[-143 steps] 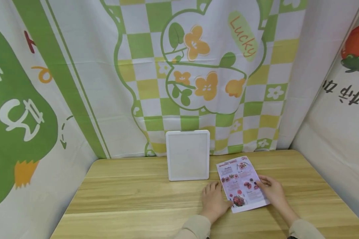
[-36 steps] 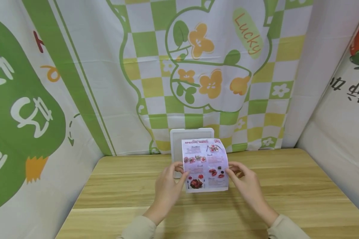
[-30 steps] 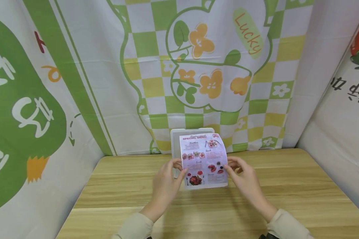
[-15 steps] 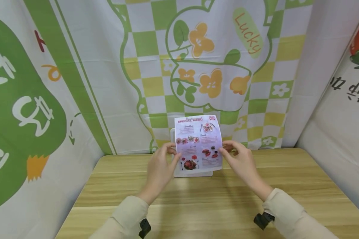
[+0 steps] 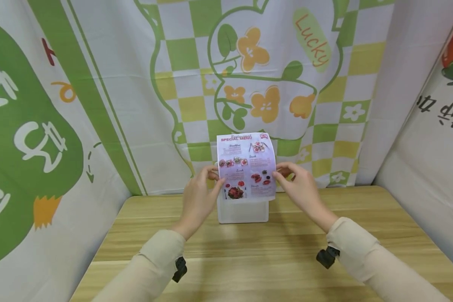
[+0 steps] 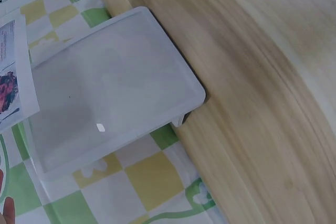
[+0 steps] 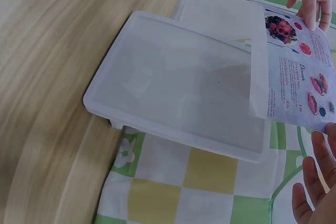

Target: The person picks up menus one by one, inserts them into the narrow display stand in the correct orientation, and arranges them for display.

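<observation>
A printed menu sheet (image 5: pixel 245 167) headed "SPECIAL MENU" is held up in the head view, its right side bowed. My left hand (image 5: pixel 201 197) pinches its left edge between thumb and fingers. On the opposite edge my right hand (image 5: pixel 300 186) pinches it the same way. Behind the sheet stands a white framed board (image 5: pixel 243 212); its lower part shows below the paper. The right wrist view has the board (image 7: pixel 173 82) tilted back on a small foot, with the menu's bottom edge in front of its top. Most of my left hand lies outside the left wrist view.
The board stands near the back of a wooden table (image 5: pixel 249 260). A green and yellow checked curtain (image 5: pixel 185 54) hangs right behind it. Printed cloth also lines the left and right sides. Black straps with small devices (image 5: pixel 327 256) sit at both wrists.
The menu lay on the table right of the board; both hands have lifted it leftward in front of the board. In the last second it has risen, uncovering the board's lower part.
</observation>
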Demonstrator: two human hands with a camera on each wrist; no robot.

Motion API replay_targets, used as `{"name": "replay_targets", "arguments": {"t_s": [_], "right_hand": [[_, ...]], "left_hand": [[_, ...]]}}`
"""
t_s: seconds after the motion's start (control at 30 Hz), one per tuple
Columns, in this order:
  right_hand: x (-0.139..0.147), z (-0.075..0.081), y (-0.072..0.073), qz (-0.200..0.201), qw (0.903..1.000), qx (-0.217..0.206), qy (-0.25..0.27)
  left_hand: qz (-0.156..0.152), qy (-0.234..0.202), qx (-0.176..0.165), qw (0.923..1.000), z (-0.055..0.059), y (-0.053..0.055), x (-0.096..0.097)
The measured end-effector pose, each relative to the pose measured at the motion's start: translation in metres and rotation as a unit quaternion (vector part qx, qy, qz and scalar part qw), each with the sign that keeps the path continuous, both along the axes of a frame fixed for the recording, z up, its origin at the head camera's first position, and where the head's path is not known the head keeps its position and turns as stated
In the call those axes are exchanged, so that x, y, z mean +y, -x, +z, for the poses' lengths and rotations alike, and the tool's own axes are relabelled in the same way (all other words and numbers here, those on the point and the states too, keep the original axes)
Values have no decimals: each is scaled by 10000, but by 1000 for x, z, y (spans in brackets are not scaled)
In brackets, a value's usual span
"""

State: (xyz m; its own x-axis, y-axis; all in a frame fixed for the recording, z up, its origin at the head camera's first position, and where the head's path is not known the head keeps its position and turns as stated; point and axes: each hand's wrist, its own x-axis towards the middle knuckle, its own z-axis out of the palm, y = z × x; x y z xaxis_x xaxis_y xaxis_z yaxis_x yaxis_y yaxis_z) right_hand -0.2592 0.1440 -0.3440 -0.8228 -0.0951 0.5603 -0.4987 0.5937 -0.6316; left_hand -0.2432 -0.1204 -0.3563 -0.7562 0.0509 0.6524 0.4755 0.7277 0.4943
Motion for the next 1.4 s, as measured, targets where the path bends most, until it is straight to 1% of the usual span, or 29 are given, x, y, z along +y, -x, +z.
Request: {"name": "replay_targets", "arguments": {"t_s": [0.1,0.23,0.47,0.67,0.9,1.07,1.2,1.4], "right_hand": [[-1,4,6,-46,9999,-68,-92],[-4,10,15,-52,9998,-129,-133],[-10,27,30,-57,9995,-274,125],[-16,37,43,-104,9989,-338,296],[-23,44,52,-229,9992,-264,202],[-29,47,58,-273,9994,-170,128],[-34,50,63,-325,9993,-109,127],[-37,55,68,-463,9988,-164,72]], "left_hand": [[-18,34,18,10000,5,6,-1],[73,123,19,9999,12,14,-2],[158,69,-73,9998,24,29,-3],[343,-57,-55,9994,32,42,-1],[571,-198,-138,9981,35,58,-3],[756,-360,-260,9961,36,69,-5],[815,-525,-365,9946,38,75,-5],[887,-599,-337,9937,39,81,-5]]}}
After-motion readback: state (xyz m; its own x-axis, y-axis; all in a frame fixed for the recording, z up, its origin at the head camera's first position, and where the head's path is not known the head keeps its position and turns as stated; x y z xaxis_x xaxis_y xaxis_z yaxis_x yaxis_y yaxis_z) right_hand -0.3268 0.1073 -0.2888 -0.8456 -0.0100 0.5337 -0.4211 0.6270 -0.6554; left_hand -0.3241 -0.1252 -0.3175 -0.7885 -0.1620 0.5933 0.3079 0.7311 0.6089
